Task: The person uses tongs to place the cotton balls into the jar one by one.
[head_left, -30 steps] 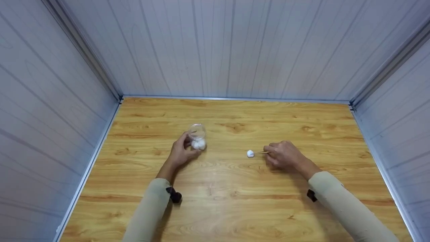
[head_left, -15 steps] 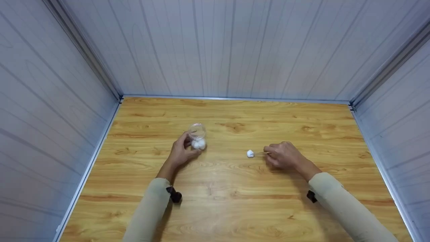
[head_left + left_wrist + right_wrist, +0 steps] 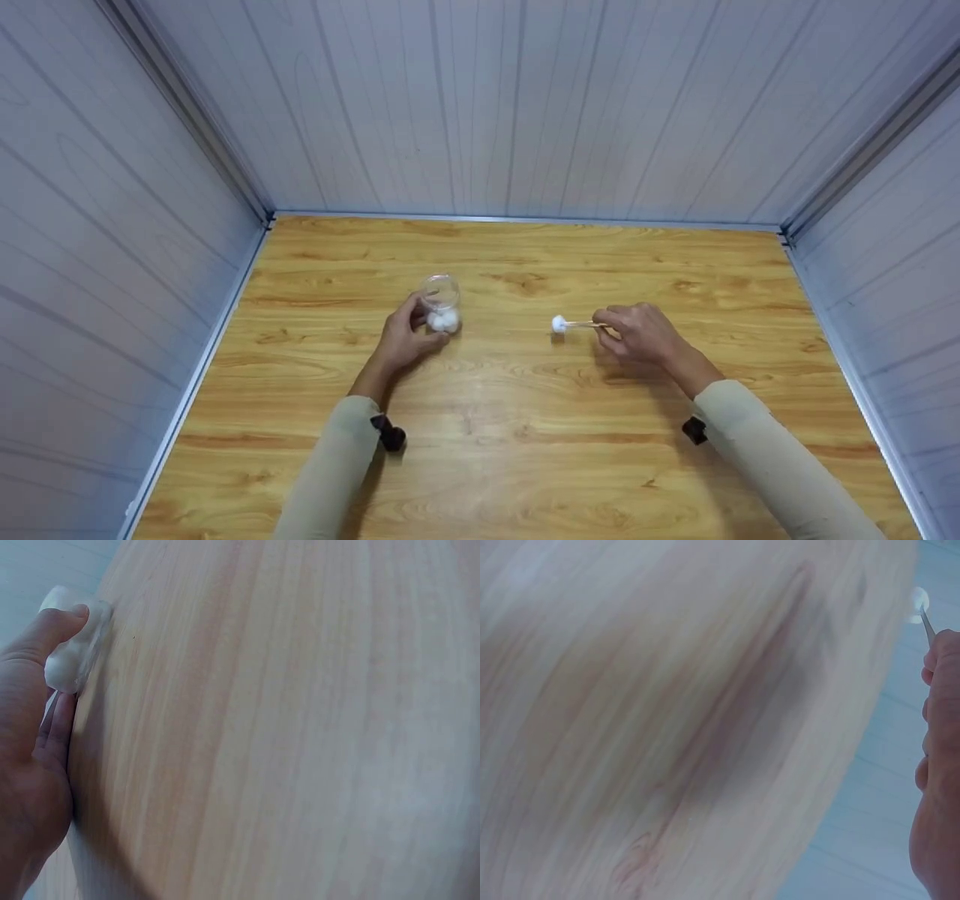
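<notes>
My left hand (image 3: 405,339) grips a small clear jar (image 3: 440,302) that stands on the wooden tabletop (image 3: 525,450), with white cotton balls (image 3: 442,322) lying at its bottom. At three o'clock from the jar, well apart from it, my right hand (image 3: 643,335) pinches thin tweezers (image 3: 583,324) whose tips point to nine o'clock and clamp one cotton ball (image 3: 559,323), raised just above the wood over its small shadow. Both sleeves are beige. Grey panelled walls (image 3: 480,112) enclose the tabletop.
</notes>
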Demonstrator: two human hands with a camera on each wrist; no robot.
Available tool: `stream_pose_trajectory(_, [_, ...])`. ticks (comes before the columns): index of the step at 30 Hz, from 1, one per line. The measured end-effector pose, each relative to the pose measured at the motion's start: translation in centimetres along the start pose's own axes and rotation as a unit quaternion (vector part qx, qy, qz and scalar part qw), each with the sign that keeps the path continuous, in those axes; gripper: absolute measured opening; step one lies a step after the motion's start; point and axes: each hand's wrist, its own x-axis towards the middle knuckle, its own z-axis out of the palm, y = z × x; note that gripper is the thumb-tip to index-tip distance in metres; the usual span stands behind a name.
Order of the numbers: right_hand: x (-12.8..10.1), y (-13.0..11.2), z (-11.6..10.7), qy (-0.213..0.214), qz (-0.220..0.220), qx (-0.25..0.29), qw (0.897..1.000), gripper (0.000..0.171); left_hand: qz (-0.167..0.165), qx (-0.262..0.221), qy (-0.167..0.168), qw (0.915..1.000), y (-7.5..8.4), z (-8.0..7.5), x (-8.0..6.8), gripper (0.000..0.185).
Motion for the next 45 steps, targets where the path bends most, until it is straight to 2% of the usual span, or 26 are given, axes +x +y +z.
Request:
stream_pose_trajectory(5, [0.3, 0.3, -0.4, 0.010, 0.005, -0.002, 1.000, 0.018, -0.006, -0.006, -0.003, 1.0000, 0.1, 0.0, -0.1, 0.084])
stream_pose_trajectory(15, [1.7, -0.4, -0.5, -0.009, 0.052, 0.003, 0.999, 0.011, 0.003, -0.003, 0.009, 0.9999, 0.1, 0.2, 0.0, 0.082])
stream_pose_trajectory(28, [4.2, -1.0, 0.2, 0.032, 0.056, 0.012, 0.998, 0.011, -0.008, 0.009, 0.002, 0.9999, 0.3, -0.1, 0.0, 0.084])
stream_pose_trajectory(37, [6.4, -1.9, 0.4, 0.032, 0.067, 0.028, 0.997, 0.009, -0.014, 0.004, 0.001, 0.9999, 0.1, 0.0, 0.0, 0.085])
stream_pose_trajectory(45, [8.5, -2.7, 0.6, 0.013, 0.079, 0.053, 0.995, 0.005, -0.004, 0.007, 0.000, 1.0000, 0.3, 0.0, 0.0, 0.084])
